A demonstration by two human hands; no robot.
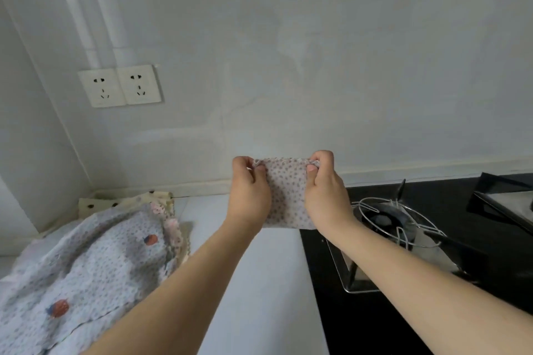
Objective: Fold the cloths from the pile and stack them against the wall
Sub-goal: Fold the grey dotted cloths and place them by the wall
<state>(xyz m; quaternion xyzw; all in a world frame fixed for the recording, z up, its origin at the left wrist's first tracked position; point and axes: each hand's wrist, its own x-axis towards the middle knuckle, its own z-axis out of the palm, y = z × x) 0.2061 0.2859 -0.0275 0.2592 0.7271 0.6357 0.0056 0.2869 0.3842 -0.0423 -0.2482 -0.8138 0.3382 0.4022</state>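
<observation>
**Cotton cloth going through its fold, held up in both hands**

Speckled fabric is hanging between us and the wall: we are holding the small dotted cloth (284,193) in the air above the white worktop (259,282), mid-fold by our reckoning. Our left hand (249,190) is pinching its top left corner and our right hand (326,190) is pinching the top right corner, the rest hanging down between our wrists. Next we are probably needing to bring the corners together and lay it by the wall (317,52). We are seeing the pile of cloths (86,268) lying well to the left, beside the corner.
</observation>
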